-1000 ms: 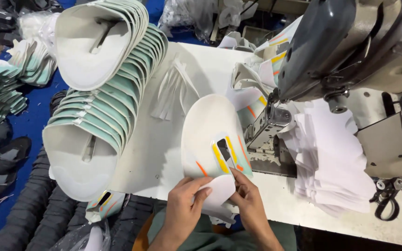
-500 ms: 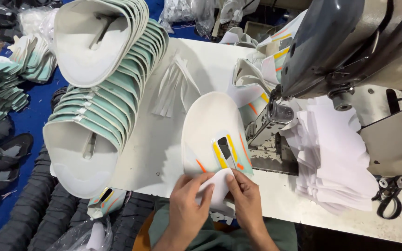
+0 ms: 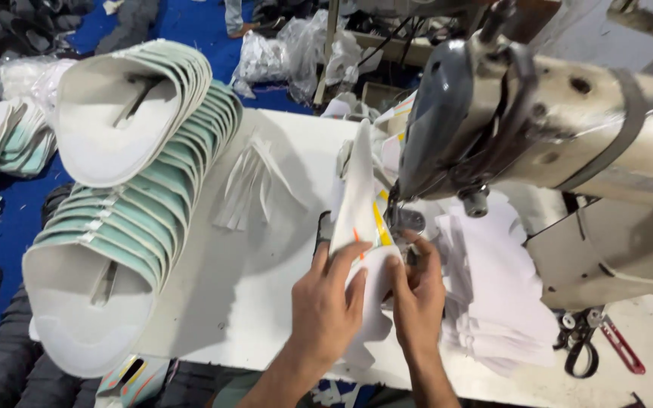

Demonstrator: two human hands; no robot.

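Observation:
Both my hands hold a white shoe-upper piece (image 3: 358, 198) with yellow and orange stripes, stood on edge under the head of the sewing machine (image 3: 538, 113). My left hand (image 3: 328, 306) grips its lower left side, fingers wrapped over the white fabric. My right hand (image 3: 419, 296) pinches its right edge close to the presser foot (image 3: 406, 221). The lower end of the piece hangs over the front edge of the white table (image 3: 266, 302).
A long nested stack of white and mint-green upper pieces (image 3: 126, 204) curves across the left of the table. White strips (image 3: 249, 185) lie fanned mid-table. A pile of white cut fabric (image 3: 493, 295) lies right of my hands. Scissors (image 3: 580, 344) hang below the machine. Dark shoe parts lie on the blue floor.
The upper piece was lying flat in front of me; it has been lifted, turned on edge and moved right under the machine head. Both hands moved up with it.

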